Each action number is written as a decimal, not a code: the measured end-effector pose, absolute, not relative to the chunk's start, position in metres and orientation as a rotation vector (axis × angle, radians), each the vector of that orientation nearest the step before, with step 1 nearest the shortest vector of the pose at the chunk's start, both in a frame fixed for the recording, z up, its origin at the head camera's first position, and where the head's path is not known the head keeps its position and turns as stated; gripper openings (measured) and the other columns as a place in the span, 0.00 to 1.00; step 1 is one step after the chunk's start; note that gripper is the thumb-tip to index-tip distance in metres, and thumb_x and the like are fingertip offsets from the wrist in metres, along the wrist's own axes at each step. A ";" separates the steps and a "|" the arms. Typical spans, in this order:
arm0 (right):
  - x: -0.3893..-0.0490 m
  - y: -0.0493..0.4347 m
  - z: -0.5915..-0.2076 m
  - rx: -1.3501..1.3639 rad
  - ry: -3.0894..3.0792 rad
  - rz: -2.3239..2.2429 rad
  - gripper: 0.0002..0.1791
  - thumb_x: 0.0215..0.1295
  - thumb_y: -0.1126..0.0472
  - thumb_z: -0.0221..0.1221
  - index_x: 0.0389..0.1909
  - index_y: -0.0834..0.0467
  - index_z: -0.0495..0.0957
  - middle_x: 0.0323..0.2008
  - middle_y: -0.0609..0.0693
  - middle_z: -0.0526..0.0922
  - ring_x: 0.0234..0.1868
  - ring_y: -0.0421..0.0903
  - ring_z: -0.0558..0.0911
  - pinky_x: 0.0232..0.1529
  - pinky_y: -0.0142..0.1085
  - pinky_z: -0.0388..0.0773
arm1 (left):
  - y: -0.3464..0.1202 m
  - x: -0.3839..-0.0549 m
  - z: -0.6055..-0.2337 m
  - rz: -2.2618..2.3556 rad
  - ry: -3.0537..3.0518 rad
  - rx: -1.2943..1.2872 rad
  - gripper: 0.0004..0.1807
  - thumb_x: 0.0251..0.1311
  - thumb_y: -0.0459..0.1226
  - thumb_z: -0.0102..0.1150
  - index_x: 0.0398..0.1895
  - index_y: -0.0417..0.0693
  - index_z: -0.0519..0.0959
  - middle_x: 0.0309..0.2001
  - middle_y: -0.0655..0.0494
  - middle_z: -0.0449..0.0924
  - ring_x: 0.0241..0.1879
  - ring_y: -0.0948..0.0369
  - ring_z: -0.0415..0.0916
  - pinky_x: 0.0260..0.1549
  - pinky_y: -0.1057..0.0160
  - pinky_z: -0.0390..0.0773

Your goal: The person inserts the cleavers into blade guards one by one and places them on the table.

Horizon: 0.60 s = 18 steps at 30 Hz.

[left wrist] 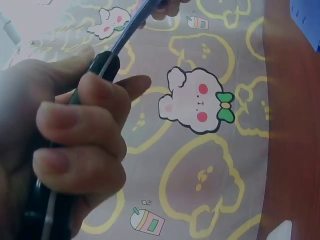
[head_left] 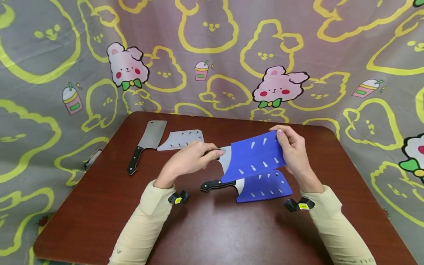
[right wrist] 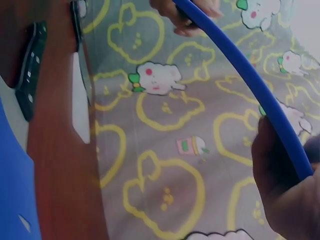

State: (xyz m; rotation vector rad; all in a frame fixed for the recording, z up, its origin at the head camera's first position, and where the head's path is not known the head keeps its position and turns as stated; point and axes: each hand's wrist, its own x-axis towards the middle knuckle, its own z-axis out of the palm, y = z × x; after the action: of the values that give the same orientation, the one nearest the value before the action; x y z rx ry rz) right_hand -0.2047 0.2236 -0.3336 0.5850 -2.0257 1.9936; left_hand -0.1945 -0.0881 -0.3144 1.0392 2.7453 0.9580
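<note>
My left hand [head_left: 192, 158] grips the black handle [left wrist: 102, 65] of a cleaver, fingers curled round it. A blue blade cover [head_left: 256, 156] with white marks sits over most of that cleaver's blade [head_left: 225, 158]; a strip of metal shows near the handle. At the far end of the cover, my right hand [head_left: 296, 158] pinches its edge between thumb and fingers. The cleaver and cover are held above the table, tilted up to the right. Beneath them lies a second cleaver [head_left: 216, 184] with its own blue cover [head_left: 265, 187] over the blade.
On the left of the brown table [head_left: 99, 206] lies a bare cleaver [head_left: 154, 134], its black handle toward me. A white blade cover [head_left: 182, 139] with dark marks lies beside it, behind my left hand. A patterned curtain [head_left: 228, 66] hangs round the table's back and sides.
</note>
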 end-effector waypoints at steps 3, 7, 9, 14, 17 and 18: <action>-0.206 0.233 -0.330 0.622 -2.055 1.998 0.16 0.76 0.58 0.49 0.52 0.66 0.74 0.29 0.48 0.80 0.23 0.41 0.86 0.19 0.38 0.80 | -0.084 -0.197 -0.318 0.983 2.729 1.033 0.16 0.73 0.52 0.48 0.35 0.56 0.80 0.14 0.60 0.70 0.15 0.64 0.70 0.27 0.64 0.71; -0.210 0.244 -0.329 0.659 -2.123 1.968 0.15 0.75 0.60 0.50 0.53 0.66 0.74 0.30 0.49 0.82 0.24 0.42 0.87 0.21 0.38 0.81 | -0.084 -0.203 -0.322 0.994 2.667 0.977 0.15 0.71 0.53 0.50 0.38 0.56 0.79 0.17 0.59 0.74 0.16 0.61 0.73 0.26 0.62 0.72; -0.213 0.249 -0.330 0.645 -2.183 1.919 0.15 0.75 0.60 0.50 0.54 0.65 0.74 0.31 0.47 0.83 0.25 0.42 0.87 0.22 0.38 0.82 | -0.085 -0.206 -0.324 0.998 2.625 0.956 0.13 0.69 0.52 0.54 0.43 0.55 0.79 0.20 0.59 0.76 0.17 0.60 0.76 0.26 0.62 0.74; -0.221 0.255 -0.334 0.571 -2.357 1.742 0.17 0.75 0.58 0.51 0.57 0.63 0.73 0.33 0.43 0.86 0.26 0.43 0.87 0.24 0.37 0.82 | -0.091 -0.214 -0.331 0.987 2.545 0.941 0.18 0.64 0.44 0.63 0.55 0.51 0.77 0.30 0.56 0.82 0.22 0.63 0.79 0.31 0.63 0.77; -0.226 0.258 -0.339 0.530 -2.379 1.744 0.16 0.75 0.57 0.51 0.56 0.60 0.74 0.33 0.42 0.86 0.26 0.42 0.87 0.24 0.37 0.82 | -0.095 -0.220 -0.337 0.942 2.547 0.893 0.20 0.63 0.41 0.64 0.57 0.50 0.76 0.35 0.56 0.82 0.27 0.64 0.77 0.32 0.63 0.74; -0.228 0.260 -0.341 0.514 -2.379 1.767 0.16 0.75 0.56 0.52 0.56 0.60 0.74 0.33 0.42 0.86 0.26 0.42 0.87 0.24 0.37 0.82 | -0.096 -0.223 -0.339 0.927 2.556 0.866 0.19 0.63 0.41 0.64 0.56 0.50 0.77 0.35 0.56 0.81 0.28 0.63 0.75 0.31 0.63 0.73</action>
State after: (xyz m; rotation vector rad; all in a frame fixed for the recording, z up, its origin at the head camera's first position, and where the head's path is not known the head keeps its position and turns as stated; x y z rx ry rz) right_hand -0.2284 0.2597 -0.3409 0.5135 -2.3790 1.7672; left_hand -0.2227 -0.0963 -0.3391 0.8657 2.5558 0.9266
